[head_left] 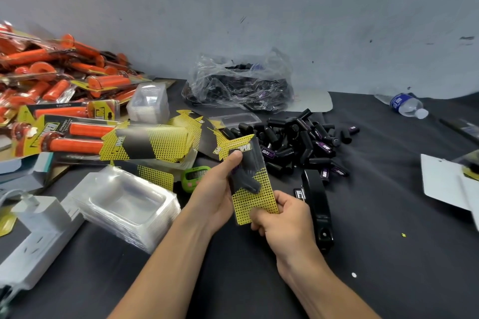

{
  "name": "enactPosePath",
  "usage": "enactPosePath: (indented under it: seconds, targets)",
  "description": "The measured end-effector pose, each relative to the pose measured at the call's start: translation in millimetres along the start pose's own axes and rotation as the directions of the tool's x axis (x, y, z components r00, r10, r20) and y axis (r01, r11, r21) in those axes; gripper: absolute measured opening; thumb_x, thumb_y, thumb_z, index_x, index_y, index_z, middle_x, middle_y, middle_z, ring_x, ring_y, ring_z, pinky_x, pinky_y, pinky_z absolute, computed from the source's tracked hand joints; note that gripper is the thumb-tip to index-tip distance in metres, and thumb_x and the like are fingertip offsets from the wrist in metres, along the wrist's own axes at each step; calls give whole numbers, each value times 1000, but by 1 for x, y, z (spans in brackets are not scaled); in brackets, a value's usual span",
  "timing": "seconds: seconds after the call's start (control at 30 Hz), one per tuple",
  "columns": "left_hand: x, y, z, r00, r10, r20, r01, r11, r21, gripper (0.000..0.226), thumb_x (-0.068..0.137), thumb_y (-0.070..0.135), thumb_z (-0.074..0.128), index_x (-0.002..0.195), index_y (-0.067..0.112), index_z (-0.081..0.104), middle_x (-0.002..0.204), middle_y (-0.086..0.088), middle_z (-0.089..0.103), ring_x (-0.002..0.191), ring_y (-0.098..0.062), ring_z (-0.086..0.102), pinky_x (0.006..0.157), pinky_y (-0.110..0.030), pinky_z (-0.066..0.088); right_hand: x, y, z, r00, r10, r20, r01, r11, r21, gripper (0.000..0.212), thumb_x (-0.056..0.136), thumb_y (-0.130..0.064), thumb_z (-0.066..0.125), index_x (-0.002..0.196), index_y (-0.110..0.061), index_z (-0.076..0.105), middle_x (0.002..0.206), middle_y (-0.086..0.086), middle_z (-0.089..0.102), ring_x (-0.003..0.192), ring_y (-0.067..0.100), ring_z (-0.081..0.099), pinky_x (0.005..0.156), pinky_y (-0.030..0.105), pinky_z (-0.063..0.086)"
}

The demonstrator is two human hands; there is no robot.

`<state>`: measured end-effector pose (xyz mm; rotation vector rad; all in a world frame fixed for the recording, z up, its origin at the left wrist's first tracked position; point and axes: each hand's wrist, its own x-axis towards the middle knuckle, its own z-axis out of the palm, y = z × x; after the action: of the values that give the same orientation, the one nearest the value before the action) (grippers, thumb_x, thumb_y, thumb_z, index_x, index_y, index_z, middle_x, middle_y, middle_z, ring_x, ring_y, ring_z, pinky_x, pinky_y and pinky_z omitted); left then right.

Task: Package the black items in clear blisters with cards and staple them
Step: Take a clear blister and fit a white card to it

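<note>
A yellow-and-black card with a black item in a clear blister [248, 179] is held upright above the dark table. My left hand [216, 193] grips its left edge, thumb on the top front. My right hand [281, 217] pinches its lower right corner. A black stapler [317, 204] lies just right of my hands. Loose black items [293, 142] are heaped behind it. A stack of clear blisters [124, 204] sits at the left. Loose yellow cards [153, 144] lie fanned behind that stack.
Packaged orange grips [59, 80] pile up at the far left. A clear bag of black items [238, 83] stands by the wall. A second blister stack [149, 102], a water bottle [405, 105], a white power strip [39, 235] and white cards [443, 181] lie around.
</note>
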<state>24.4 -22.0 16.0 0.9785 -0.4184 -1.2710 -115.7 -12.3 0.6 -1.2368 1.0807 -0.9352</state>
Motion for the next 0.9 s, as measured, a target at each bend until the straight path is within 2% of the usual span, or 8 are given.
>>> enactPosePath:
  seconds: [0.13,0.23,0.33,0.4,0.57,0.73,0.83,0.9]
  targets:
    - [4,0,0,999,20,-29,-19,999,40,46,98,25,63,132,-5,61,111,-25,68,97,-37,66,100,-56,51,-1,-2,0,1000,-17,9,18,999,-39,8,90,-5,70,87,-11,74,72,10,76,59,18,64,60,36,53]
    - [6,2,-1,995,40,-91,-38,999,21,43,101,23,61,132,-7,61,118,-28,67,104,-39,66,108,-60,47,-4,-14,-10,959,-271,-79,231,913,-337,24,96,-50,62,99,-27,68,74,-10,76,62,5,70,69,27,58]
    - [8,3,-3,992,38,-123,-41,999,-24,37,100,20,62,128,-4,64,129,-28,67,119,-44,65,105,-64,48,-3,-34,-30,716,-643,-271,458,727,-512,30,97,-54,52,90,-28,65,64,-17,65,65,-6,61,62,6,39]
    - [10,3,-4,991,39,-125,-43,999,-29,35,101,18,61,128,-4,64,130,-30,65,125,-46,61,105,-66,47,8,-42,-49,644,-669,-371,373,698,-611,21,98,-40,55,91,-23,66,68,-13,62,71,5,56,66,22,37]
    - [14,0,-5,990,64,-123,-65,998,-1,27,101,18,61,120,0,67,117,-28,72,107,-43,70,100,-68,50,36,-35,-81,958,-108,-264,-159,568,-808,57,98,-70,34,101,-25,67,112,8,71,109,37,58,82,41,40]
    - [16,0,-5,978,167,-127,-166,986,18,14,100,15,61,105,7,72,94,-17,76,76,-29,74,88,-53,57,34,-30,-79,999,7,-43,-41,505,-862,77,88,-84,18,102,-25,65,121,2,67,113,33,59,92,43,48]
    - [17,1,-4,963,223,-154,-226,974,-2,11,99,15,63,100,11,73,89,-11,76,81,-27,73,92,-55,56,31,-32,-73,999,37,25,-3,618,-786,60,89,-79,44,122,-32,61,127,-4,67,114,22,59,87,35,41]
    - [18,1,-6,950,273,-151,-278,960,-14,11,99,12,61,103,9,71,89,-9,78,80,-24,75,76,-43,63,28,-33,-68,995,67,68,1,704,-710,72,79,-75,66,137,-34,55,122,-9,65,113,16,59,83,29,41]
